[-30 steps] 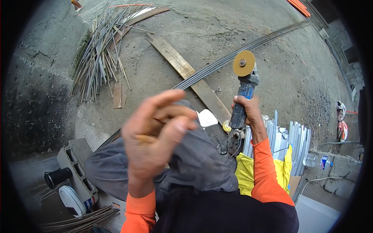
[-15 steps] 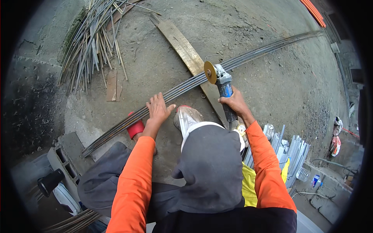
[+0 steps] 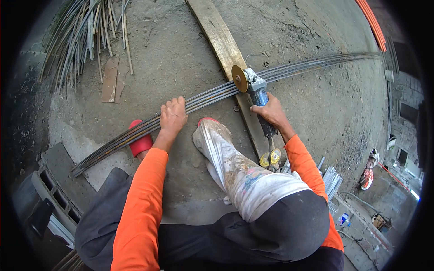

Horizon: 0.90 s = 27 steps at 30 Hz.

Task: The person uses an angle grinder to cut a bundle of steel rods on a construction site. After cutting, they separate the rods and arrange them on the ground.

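Observation:
My left hand [image 3: 173, 115] is closed round a bundle of long steel rebars [image 3: 209, 100], some of them rusty. The bundle runs from lower left to upper right and crosses a wooden plank [image 3: 220, 45]. In my right hand [image 3: 273, 113] is a blue and black angle grinder [image 3: 259, 96], gripped by its body. Its yellow-brown cutting disc [image 3: 239, 78] is right at the rebars where they cross the plank. Whether the disc touches the steel, I cannot tell.
A heap of loose rods [image 3: 81, 40] lies at the far left, near a brown flat scrap [image 3: 110, 80]. Hollow concrete blocks [image 3: 58, 189] stand at lower left. My foot in a red shoe [image 3: 141, 143] is beside the bundle. Cut metal pieces [image 3: 333, 180] lie at right.
My left hand, spread on the rebars before, now has its fingers curled round them. The view has shifted, and my light-wrapped right leg shows more. The grinder stays by the plank.

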Available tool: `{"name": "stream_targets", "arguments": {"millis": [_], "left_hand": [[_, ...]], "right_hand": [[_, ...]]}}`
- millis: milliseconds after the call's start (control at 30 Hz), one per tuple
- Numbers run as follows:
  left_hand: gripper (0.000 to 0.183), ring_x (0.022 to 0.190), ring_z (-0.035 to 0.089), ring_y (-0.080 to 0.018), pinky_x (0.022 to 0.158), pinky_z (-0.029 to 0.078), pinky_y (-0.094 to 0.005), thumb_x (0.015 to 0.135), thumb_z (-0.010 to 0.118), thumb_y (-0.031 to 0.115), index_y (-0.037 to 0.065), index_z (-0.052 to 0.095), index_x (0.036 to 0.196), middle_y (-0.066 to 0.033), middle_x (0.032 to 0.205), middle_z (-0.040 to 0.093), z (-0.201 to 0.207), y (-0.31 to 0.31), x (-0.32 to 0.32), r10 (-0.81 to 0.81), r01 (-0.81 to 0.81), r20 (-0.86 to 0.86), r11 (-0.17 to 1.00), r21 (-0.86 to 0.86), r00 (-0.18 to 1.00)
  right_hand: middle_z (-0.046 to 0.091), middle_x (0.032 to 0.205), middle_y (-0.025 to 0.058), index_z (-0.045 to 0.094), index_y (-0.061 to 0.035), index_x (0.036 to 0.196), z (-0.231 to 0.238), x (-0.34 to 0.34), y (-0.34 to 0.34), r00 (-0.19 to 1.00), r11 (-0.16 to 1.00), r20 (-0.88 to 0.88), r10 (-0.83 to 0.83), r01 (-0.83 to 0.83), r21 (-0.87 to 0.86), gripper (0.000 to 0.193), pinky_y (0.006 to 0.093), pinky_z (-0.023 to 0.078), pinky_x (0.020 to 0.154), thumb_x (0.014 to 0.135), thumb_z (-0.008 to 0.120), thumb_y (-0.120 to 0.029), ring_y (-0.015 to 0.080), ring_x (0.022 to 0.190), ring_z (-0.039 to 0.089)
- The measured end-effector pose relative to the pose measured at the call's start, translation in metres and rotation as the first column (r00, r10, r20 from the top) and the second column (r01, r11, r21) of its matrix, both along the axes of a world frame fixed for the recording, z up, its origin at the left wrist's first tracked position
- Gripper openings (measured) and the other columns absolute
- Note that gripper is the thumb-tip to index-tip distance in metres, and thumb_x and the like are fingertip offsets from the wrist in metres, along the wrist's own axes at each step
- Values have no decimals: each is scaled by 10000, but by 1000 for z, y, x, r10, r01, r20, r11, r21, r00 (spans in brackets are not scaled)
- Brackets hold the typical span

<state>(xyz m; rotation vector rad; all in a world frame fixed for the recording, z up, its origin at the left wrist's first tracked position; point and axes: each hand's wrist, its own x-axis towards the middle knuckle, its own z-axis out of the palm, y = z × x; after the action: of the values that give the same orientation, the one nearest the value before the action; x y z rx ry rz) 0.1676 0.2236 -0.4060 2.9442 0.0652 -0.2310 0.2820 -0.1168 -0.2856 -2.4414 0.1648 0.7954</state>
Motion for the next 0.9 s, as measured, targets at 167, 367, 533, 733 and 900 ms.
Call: {"name": "stream_targets", "arguments": {"millis": [167, 367, 533, 733, 900], "left_hand": [[106, 905, 726, -348, 824, 565, -499, 902, 619, 96, 77, 598, 1005, -151, 935, 703, -2, -1, -1, 6, -6, -11, 999, -32, 1000], [132, 910, 732, -355, 830, 572, -492, 884, 639, 99, 75, 601, 1009, -158, 951, 713, 4, 1, 0, 2, -6, -71, 999, -54, 997], [150, 914, 733, -354, 835, 572, -490, 867, 654, 101, 78, 596, 1004, -152, 947, 712, 3, 0, 1, 2, -5, -71, 999, -46, 997], [229, 894, 712, -378, 820, 561, -514, 813, 705, 105, 68, 568, 992, -156, 935, 690, -2, 2, -2, 20, -23, -40, 996, -90, 999], [242, 884, 729, -353, 809, 575, -490, 806, 732, 129, 84, 573, 982, -141, 924, 702, 0, 1, -1, 2, -5, -35, 997, -79, 999]], "right_hand": [[742, 976, 251, 668, 52, 1123, -8, 2, 2, 999, 999, 26, 27, -27, -19, 613, 459, 564, 836, 696, 829, -357, 371, 890, 731], [740, 1005, 277, 661, 63, 1147, -11, 4, 8, 997, 996, 36, 73, -71, -63, 637, 470, 561, 849, 694, 828, -353, 402, 921, 732], [736, 1031, 296, 653, 75, 1179, -16, 7, 9, 996, 994, 32, 79, -76, -80, 664, 475, 559, 865, 698, 828, -349, 411, 948, 733], [736, 1032, 298, 647, 87, 1193, -13, 8, 13, 995, 992, 23, 99, -97, -87, 677, 472, 562, 871, 699, 829, -339, 415, 944, 733], [737, 1032, 296, 645, 89, 1199, -14, 7, 12, 995, 993, 38, 87, -83, -81, 682, 465, 563, 870, 698, 827, -336, 408, 946, 735]]}}
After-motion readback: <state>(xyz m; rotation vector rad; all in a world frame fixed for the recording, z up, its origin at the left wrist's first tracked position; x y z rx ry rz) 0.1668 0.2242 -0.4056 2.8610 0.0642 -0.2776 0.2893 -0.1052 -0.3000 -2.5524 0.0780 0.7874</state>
